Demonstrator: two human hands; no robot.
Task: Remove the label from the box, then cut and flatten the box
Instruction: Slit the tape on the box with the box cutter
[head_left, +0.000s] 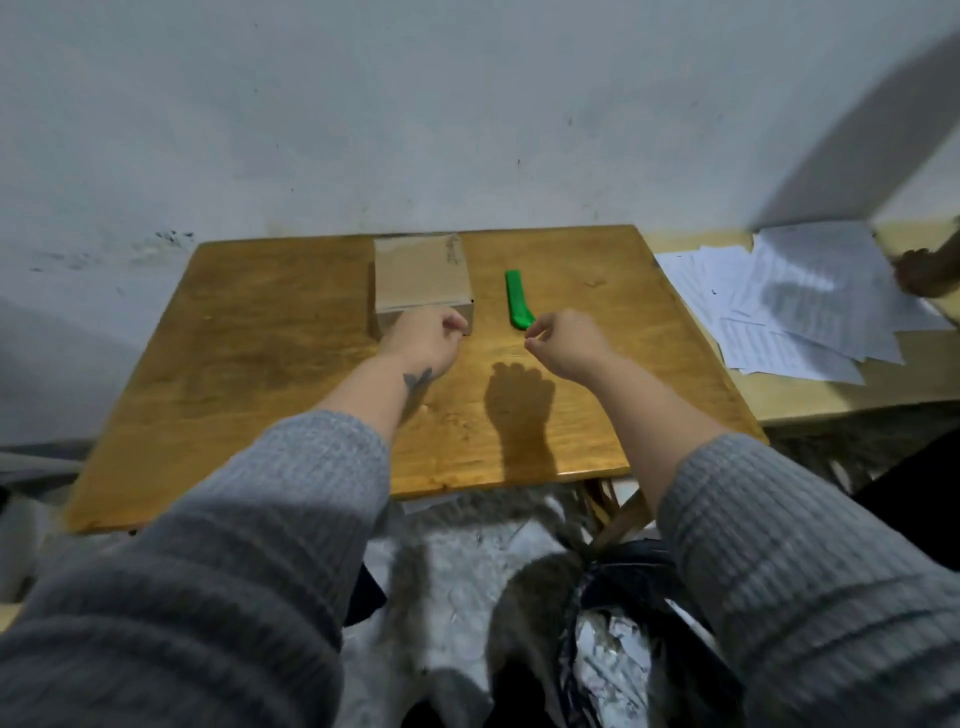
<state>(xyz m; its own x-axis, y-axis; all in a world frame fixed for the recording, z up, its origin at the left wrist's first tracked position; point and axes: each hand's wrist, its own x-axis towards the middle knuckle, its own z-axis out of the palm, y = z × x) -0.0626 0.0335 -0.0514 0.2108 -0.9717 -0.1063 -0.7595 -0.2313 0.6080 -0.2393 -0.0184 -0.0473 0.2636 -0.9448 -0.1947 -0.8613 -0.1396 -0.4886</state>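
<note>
A small brown cardboard box (422, 275) stands at the back middle of the wooden table (270, 364), against the wall. A green utility knife (517, 300) lies to the right of the box, pointing away from me. My left hand (423, 340) hovers just in front of the box's near face, fingers curled, holding nothing that I can see. My right hand (563, 343) is in the air at the knife's near end, fingers loosely curled and empty. No label shows on the box's visible faces.
A second, paler table (810, 395) on the right carries a spread of printed papers (795, 306). A black bag (618, 639) with scraps sits on the floor below me. The wall runs close behind the box.
</note>
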